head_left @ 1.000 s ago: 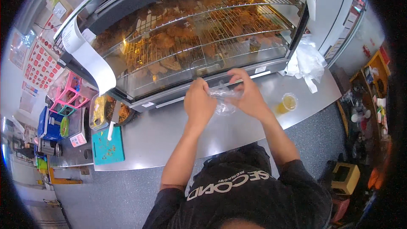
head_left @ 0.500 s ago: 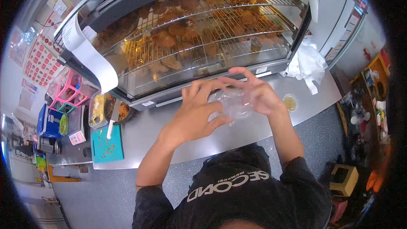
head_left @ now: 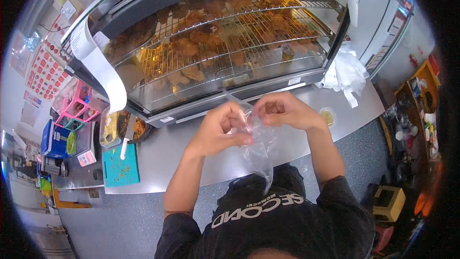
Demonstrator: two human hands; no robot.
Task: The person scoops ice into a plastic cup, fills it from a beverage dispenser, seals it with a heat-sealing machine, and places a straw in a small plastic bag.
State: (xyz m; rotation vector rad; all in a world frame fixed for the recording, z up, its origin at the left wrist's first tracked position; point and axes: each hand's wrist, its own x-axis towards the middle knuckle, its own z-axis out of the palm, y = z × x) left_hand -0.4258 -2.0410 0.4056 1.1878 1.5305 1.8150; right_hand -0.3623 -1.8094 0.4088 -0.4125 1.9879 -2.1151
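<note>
A clear plastic bag (head_left: pixel 260 151) hangs between my two hands, over the steel counter's front edge. My left hand (head_left: pixel 218 129) pinches its left side near the top, the thumb pointing right. Opposite it, my right hand (head_left: pixel 287 110) grips the bag's upper right side with curled fingers. The lower part of the bag dangles toward my dark shirt. Just past my right wrist, a small round clear tub (head_left: pixel 327 116) with yellowish contents sits on the counter, partly covered by the wrist.
A glass display warmer (head_left: pixel 230 57) with browned food on wire racks stands behind the counter (head_left: pixel 167 151). To the left lie a teal cutting board (head_left: pixel 120 165), a white-handled knife (head_left: pixel 125 149) and food tubs. White plastic bags (head_left: pixel 346 74) hang at the right, and a paper strip (head_left: pixel 108 79) curls down at the left.
My hands have drawn in toward me, and their spread fingers have closed on the bag. The crumpled bag now hangs down longer between them.
</note>
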